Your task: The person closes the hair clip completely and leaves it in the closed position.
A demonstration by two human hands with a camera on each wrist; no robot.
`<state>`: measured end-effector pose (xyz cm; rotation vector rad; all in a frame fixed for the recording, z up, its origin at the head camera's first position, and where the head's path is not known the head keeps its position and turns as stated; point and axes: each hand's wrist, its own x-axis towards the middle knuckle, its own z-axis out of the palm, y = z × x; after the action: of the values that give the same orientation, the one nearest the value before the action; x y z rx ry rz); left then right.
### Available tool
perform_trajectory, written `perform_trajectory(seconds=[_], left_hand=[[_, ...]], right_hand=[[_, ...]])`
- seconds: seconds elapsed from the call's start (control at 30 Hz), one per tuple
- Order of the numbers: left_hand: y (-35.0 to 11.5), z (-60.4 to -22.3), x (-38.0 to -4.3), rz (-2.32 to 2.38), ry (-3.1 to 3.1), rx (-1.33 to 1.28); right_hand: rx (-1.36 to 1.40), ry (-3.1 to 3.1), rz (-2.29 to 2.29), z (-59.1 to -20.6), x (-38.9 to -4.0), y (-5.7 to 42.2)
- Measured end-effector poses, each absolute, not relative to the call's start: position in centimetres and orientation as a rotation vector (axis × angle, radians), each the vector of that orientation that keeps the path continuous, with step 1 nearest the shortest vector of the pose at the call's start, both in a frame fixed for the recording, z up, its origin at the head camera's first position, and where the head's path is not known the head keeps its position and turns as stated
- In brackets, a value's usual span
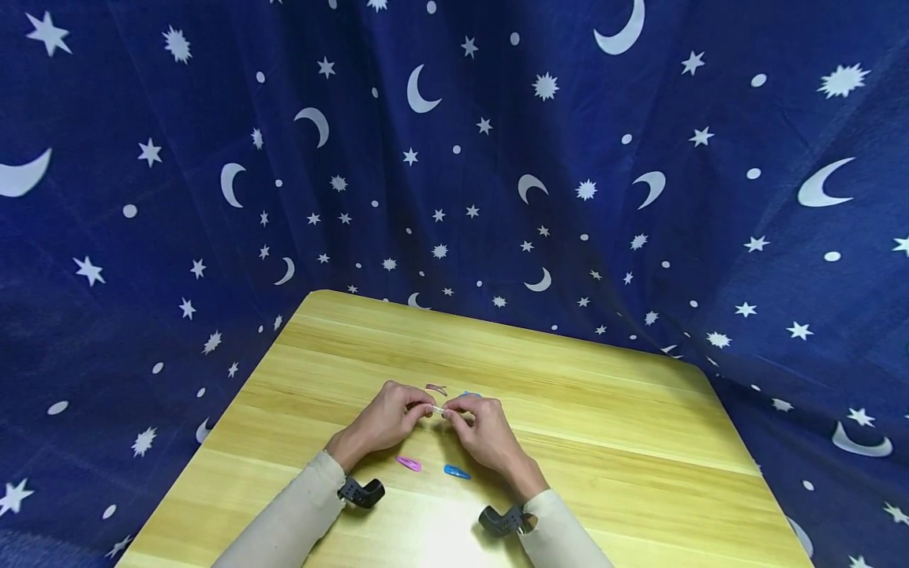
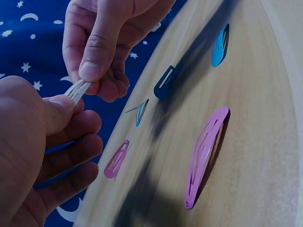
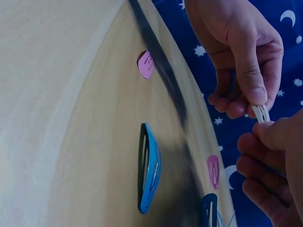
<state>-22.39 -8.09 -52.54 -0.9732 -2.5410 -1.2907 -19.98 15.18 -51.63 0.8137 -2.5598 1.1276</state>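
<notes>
A person pinched a slim white hair clip [image 2: 76, 92] above a wooden table [image 1: 604, 481], the left hand [image 1: 389, 414] on one end and the right hand [image 1: 487, 430] on the other. Thumb and fingers closed on the clip from both sides, a hold apparently chosen because so small a piece offered little room and needed steadying at each tip. A pink clip [image 1: 409, 464] and a blue clip [image 1: 458, 472] lay apart on the near side, seemingly spaced so each could be picked up singly. Beyond the hands rested a second pink clip [image 2: 117, 160], a darker blue clip [image 2: 164, 84] and a light blue clip [image 2: 141, 113], its thin arm splayed, perhaps from being sprung open.
</notes>
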Motion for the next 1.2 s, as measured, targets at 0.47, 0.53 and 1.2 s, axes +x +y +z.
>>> perform_trajectory(seconds=[0.47, 0.53, 1.2], left_hand=[[-9.1, -52.5, -21.9, -1.29, -2.655, -0.927], [-9.2, -52.4, -21.9, -1.281, -2.666, -0.913], [-11.0, -52.4, -21.5, -1.3, -2.741, -0.9]], right_hand=[[0.853, -2.491, 1.084, -52.1, -20.0, 14.7], [0.868, -2.502, 1.082, -52.1, -20.0, 14.6], [0.956, -2.559, 1.126, -52.9, -20.0, 13.4]])
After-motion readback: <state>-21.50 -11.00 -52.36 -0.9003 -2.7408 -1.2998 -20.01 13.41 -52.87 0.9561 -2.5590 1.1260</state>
